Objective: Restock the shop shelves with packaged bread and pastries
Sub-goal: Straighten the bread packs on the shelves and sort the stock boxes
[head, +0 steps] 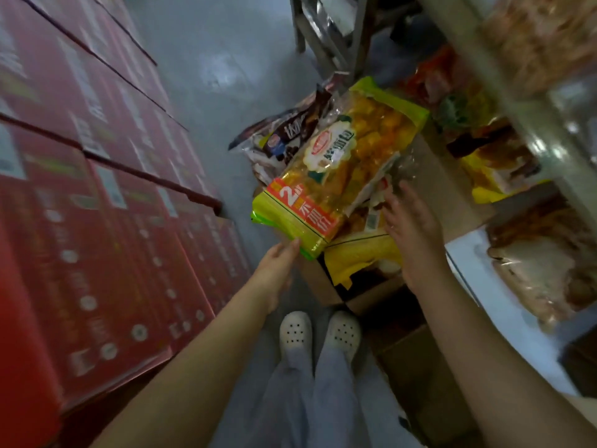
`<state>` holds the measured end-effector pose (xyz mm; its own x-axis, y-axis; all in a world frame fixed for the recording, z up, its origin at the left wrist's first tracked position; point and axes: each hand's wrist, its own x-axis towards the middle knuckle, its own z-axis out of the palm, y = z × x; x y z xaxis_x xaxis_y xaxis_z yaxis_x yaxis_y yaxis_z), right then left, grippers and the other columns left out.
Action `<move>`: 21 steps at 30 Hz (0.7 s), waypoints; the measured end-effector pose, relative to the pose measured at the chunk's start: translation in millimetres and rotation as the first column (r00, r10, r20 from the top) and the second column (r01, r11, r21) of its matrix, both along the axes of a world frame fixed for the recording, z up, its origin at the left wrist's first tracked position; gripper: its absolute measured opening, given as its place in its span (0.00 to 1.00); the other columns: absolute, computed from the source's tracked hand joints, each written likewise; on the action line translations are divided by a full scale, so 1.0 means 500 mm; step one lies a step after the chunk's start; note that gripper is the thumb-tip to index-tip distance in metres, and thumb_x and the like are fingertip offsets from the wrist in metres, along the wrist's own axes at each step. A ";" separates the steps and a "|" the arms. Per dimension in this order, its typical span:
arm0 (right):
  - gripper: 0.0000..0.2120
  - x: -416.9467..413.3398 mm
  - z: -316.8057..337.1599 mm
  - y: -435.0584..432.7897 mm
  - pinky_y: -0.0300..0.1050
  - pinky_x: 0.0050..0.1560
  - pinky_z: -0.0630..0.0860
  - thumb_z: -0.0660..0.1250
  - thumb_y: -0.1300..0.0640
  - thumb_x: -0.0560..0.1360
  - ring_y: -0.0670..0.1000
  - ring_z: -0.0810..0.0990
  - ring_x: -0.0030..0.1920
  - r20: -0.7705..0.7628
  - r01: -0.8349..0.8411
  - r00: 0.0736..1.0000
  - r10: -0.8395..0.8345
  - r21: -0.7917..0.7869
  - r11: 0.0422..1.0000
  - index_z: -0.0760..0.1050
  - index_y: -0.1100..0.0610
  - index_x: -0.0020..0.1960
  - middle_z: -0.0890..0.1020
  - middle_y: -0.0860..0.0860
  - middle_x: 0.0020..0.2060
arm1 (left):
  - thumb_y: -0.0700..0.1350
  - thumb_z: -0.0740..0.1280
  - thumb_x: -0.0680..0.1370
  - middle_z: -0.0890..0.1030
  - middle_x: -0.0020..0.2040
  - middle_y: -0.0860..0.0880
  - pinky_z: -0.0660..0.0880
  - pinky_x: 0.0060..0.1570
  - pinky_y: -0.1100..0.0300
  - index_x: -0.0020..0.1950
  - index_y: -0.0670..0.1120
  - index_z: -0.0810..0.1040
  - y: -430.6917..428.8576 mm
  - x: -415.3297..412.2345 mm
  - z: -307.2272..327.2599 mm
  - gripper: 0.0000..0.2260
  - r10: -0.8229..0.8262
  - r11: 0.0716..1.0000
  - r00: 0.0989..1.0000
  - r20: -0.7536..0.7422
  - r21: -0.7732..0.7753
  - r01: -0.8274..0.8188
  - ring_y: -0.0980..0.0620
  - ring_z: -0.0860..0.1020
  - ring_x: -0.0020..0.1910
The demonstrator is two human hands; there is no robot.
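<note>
A long yellow-green bread packet [336, 169] lies tilted on top of an open cardboard box [326, 286] on the floor. My left hand [279, 266] holds its near corner, fingers under the edge and thumb on top. My right hand [410, 221] hovers beside the packet's right side with fingers spread, holding nothing. A dark brown pastry packet [287, 134] lies behind the yellow one. More yellow packets [361, 257] fill the box beneath.
Stacked red cartons [97, 205] wall off the left side. Metal shelving [517, 124] on the right carries packaged bread [549, 270] and snacks [484, 163]. A narrow grey floor strip [219, 76] runs ahead. My white shoes [319, 331] stand just before the box.
</note>
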<state>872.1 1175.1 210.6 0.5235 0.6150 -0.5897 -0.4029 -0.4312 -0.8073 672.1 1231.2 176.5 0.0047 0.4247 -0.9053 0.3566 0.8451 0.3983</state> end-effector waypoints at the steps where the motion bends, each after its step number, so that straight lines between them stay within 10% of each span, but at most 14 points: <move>1: 0.14 0.004 -0.020 0.002 0.41 0.60 0.76 0.66 0.51 0.81 0.44 0.78 0.63 -0.006 -0.002 1.000 0.001 -0.008 1.000 0.73 0.37 0.63 0.78 0.45 0.65 | 0.59 0.64 0.80 0.72 0.70 0.49 0.71 0.60 0.53 0.76 0.47 0.65 0.011 0.008 -0.024 0.28 0.034 0.999 0.999 0.006 0.002 -0.034 0.47 0.71 0.69; 6: 0.14 0.022 -0.093 0.006 0.40 0.58 0.75 0.63 0.54 0.82 0.44 0.79 0.61 -0.007 -0.022 1.000 0.022 -0.036 0.999 0.71 0.39 0.64 0.80 0.45 0.62 | 0.55 0.62 0.81 0.78 0.60 0.50 0.73 0.42 0.62 0.73 0.47 0.69 0.034 0.048 -0.099 0.22 0.140 0.990 0.987 0.084 0.002 -0.141 0.55 0.78 0.48; 13: 0.16 0.037 -0.126 0.008 0.43 0.62 0.75 0.63 0.55 0.82 0.46 0.78 0.64 -0.018 -0.050 0.999 0.049 -0.071 0.996 0.72 0.38 0.65 0.78 0.47 0.64 | 0.49 0.70 0.78 0.80 0.63 0.44 0.76 0.61 0.45 0.71 0.44 0.69 0.045 0.061 -0.158 0.24 0.391 0.920 0.898 0.200 -0.045 -0.390 0.45 0.80 0.59; 21: 0.33 0.057 -0.123 0.053 0.55 0.72 0.67 0.65 0.57 0.80 0.54 0.69 0.72 -0.183 -0.026 0.983 0.012 -0.072 0.997 0.53 0.45 0.79 0.67 0.55 0.74 | 0.32 0.68 0.77 0.78 0.62 0.45 0.79 0.50 0.53 0.71 0.44 0.65 0.076 0.045 -0.168 0.25 0.297 0.942 0.936 0.189 0.102 -0.320 0.45 0.78 0.59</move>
<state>900.7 1201.7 149.1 0.3921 0.5751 -0.7180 -0.5313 -0.4956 -0.6871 694.4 1269.1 92.5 0.0019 0.5428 -0.8399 0.0049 0.8399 0.5428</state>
